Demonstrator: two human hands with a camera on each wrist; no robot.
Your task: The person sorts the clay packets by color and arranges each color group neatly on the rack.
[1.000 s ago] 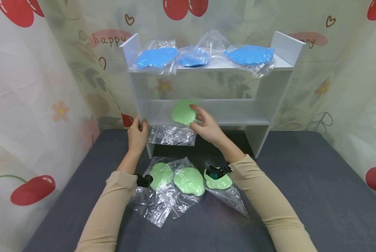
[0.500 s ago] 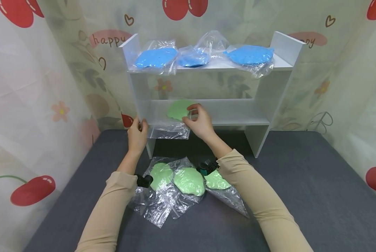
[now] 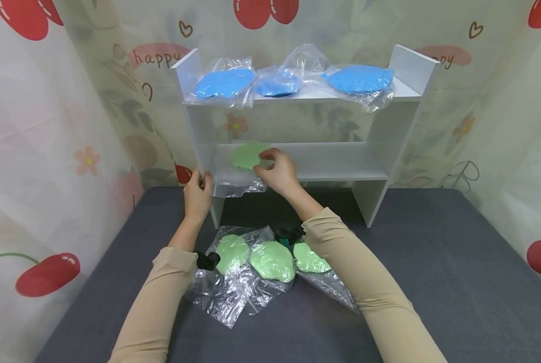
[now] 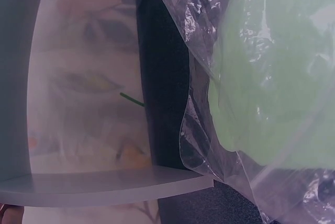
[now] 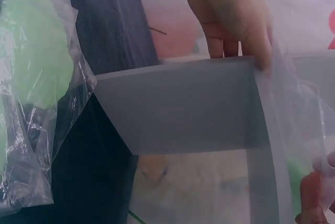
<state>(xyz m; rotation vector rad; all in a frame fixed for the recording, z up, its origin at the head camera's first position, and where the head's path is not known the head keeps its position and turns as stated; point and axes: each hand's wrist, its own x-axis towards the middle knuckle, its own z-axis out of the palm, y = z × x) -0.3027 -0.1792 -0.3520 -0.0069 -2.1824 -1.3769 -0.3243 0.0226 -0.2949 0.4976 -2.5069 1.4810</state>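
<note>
In the head view my right hand (image 3: 280, 174) pinches the right edge of a clear plastic bag with a flat green lump (image 3: 245, 155) in it. The bag lies over the middle board of the white shelf (image 3: 338, 157), near its left end. Its loose clear part droops over the board's front edge. My left hand (image 3: 197, 196) grips the shelf's left side panel; the right wrist view shows the thumb and fingers of this left hand (image 5: 230, 14) on either side of the panel edge. Right fingertips (image 5: 311, 190) show at that view's lower right.
Three bags with green lumps (image 3: 272, 261) lie on the dark table (image 3: 433, 262) before the shelf, partly overlapping. On the top board sit bags with blue lumps (image 3: 225, 83). A patterned curtain (image 3: 293, 30) stands behind and at both sides.
My right hand has moved left and slightly up with the green bag, deeper over the middle board. Less of the bag hangs below the board's edge. The left hand has stayed put.
</note>
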